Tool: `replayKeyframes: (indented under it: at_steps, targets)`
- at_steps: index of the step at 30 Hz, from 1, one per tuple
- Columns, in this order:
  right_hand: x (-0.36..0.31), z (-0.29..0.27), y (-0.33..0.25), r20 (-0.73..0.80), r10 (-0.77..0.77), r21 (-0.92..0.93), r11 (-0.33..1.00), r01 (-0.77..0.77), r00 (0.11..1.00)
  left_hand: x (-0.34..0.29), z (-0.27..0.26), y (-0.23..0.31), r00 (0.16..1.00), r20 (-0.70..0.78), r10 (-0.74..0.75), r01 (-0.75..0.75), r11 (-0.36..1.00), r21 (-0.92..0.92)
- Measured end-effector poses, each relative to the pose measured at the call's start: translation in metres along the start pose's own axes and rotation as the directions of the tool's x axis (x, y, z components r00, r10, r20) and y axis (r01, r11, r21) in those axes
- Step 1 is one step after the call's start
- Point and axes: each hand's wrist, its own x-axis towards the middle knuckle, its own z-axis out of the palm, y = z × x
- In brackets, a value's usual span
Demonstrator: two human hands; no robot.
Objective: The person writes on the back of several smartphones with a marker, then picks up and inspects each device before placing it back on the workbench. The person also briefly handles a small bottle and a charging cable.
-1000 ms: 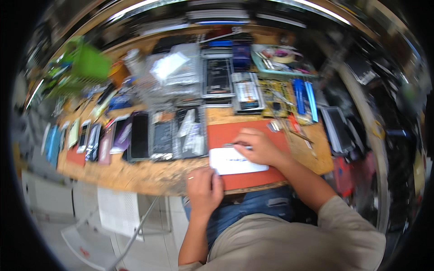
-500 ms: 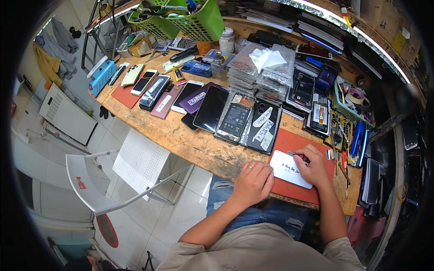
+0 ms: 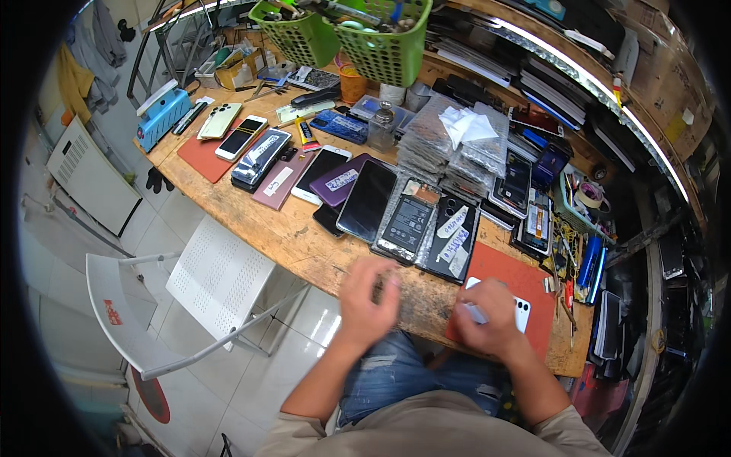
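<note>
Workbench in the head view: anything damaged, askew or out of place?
One phone, right of the large black one, looks taken apart: back cover missing, battery exposed. Loose white paper tops the wrapped stack.

Right hand (image 3: pixel 493 321) over white phone (image 3: pixel 522 314) on red mat (image 3: pixel 541 335), table's (image 3: pixel 297 232) near right corner; small pale piece (image 3: pixel 476 313) in its grip, blurred. Left hand (image 3: pixel 368 301) at near edge, thumb and fingers apart. Phones (image 3: pixel 367 199) line up toward left end, bubble-wrap stack (image 3: pixel 435 137) behind. Green baskets (image 3: pixel 390 53) above far edge.
</note>
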Motion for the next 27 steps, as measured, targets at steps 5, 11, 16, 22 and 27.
replayKeyframes:
  at_steps: [5, 11, 16, 22, 27]
  targets:
    - [0.052, 0.086, -0.039, 0.411, -0.181, 0.134, 0.981, 0.137, 0.893, 0.098, -0.069, -0.081, 0.987, -0.162, -0.004, 0.024, 0.993, 0.118]
    - [0.131, 0.193, -0.056, 0.559, -0.269, 0.09, 0.96, 0.265, 0.784, 0.238, -0.12, -0.187, 0.992, -0.121, -0.049, 0.082, 0.954, 0.288]
    - [0.166, 0.242, -0.062, 0.6, -0.321, 0.099, 0.939, 0.33, 0.733, 0.331, -0.148, -0.268, 0.98, -0.041, -0.194, 0.189, 0.852, 0.488]
    - [0.172, 0.251, -0.066, 0.69, -0.233, 0.072, 0.964, 0.255, 0.685, 0.442, -0.155, -0.355, 0.964, 0.018, -0.264, 0.204, 0.786, 0.584]
    - [0.183, 0.246, -0.067, 0.83, -0.18, 0.068, 0.972, 0.224, 0.528, 0.518, -0.139, -0.423, 0.946, -0.004, -0.323, 0.257, 0.745, 0.616]
